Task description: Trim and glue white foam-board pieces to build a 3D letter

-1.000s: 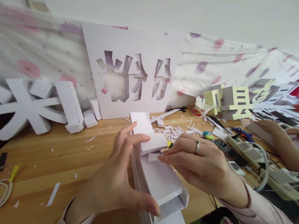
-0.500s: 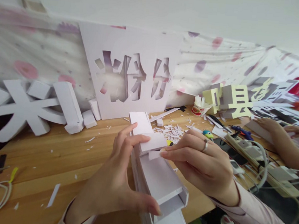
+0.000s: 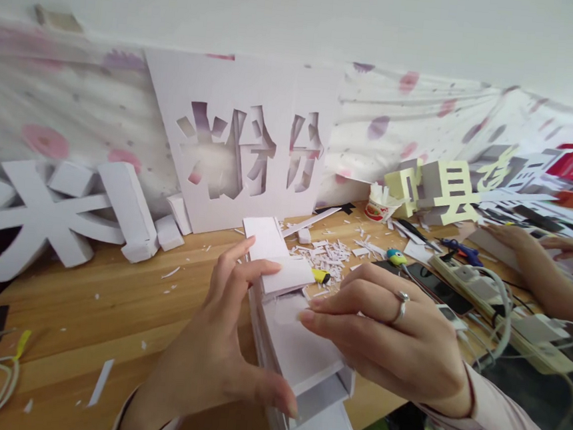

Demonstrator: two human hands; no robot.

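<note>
A hollow white foam-board letter (image 3: 304, 357), built up from box-like strips, lies in front of me on the wooden table. My left hand (image 3: 226, 330) spans it, fingers on its far left side and thumb stretched along the near end. Above the joint where a raised section (image 3: 286, 275) meets the lower face, my right hand (image 3: 382, 324) pinches a small white strip (image 3: 287, 311). The strip is pale against the board, and its end between the fingertips is hidden. A ring sits on one right finger.
White scraps (image 3: 326, 255) lie beyond the letter, near a yellow tool (image 3: 320, 276). A power strip (image 3: 498, 314), cables and a blue glue gun (image 3: 464, 250) are on the right. A cut-out board (image 3: 218, 82) leans at the back. Another person's hand (image 3: 514, 245) works at far right.
My right hand has drawn slightly down towards me, and the strip now lies flatter near the joint. My left hand keeps its place on the letter. The view has shifted slightly.
</note>
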